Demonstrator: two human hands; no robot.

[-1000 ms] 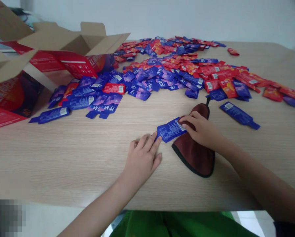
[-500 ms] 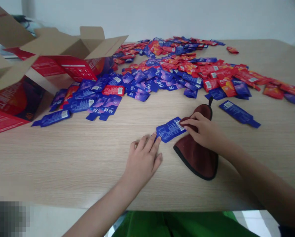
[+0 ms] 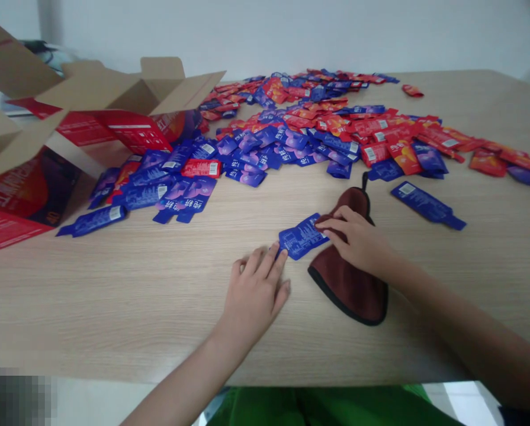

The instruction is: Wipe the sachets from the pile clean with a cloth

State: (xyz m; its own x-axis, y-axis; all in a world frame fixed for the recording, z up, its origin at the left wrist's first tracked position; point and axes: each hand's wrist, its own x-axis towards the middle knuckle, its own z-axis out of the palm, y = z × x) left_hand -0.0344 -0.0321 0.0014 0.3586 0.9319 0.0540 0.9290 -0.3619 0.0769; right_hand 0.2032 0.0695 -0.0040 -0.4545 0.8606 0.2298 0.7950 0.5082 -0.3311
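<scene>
A blue printed sachet (image 3: 298, 239) lies flat on the table, its barcode end partly covered by a brown cloth (image 3: 357, 290) with black edging. My left hand (image 3: 258, 278) rests palm down, fingers stretched out, with fingertips pressing the sachet's left end. The fingers of my right hand (image 3: 356, 239) are closed on a bunched part of the cloth, which they press against the sachet's right end. The rest of the cloth spreads below and above that hand, with a black loop at its top. To the right lies another blue sachet (image 3: 427, 204), apart from both hands.
Many blue and red sachets (image 3: 286, 139) lie heaped across the back of the table (image 3: 158, 313). More blue sachets (image 3: 143, 192) lie at left, beside two open red cardboard boxes (image 3: 20, 201). One red sachet (image 3: 413, 90) lies alone at the back right.
My right hand and the bunched cloth have slid slightly left over the sachet, covering more of its barcode. My left hand stays at the sachet's left end. The view has shifted a little.
</scene>
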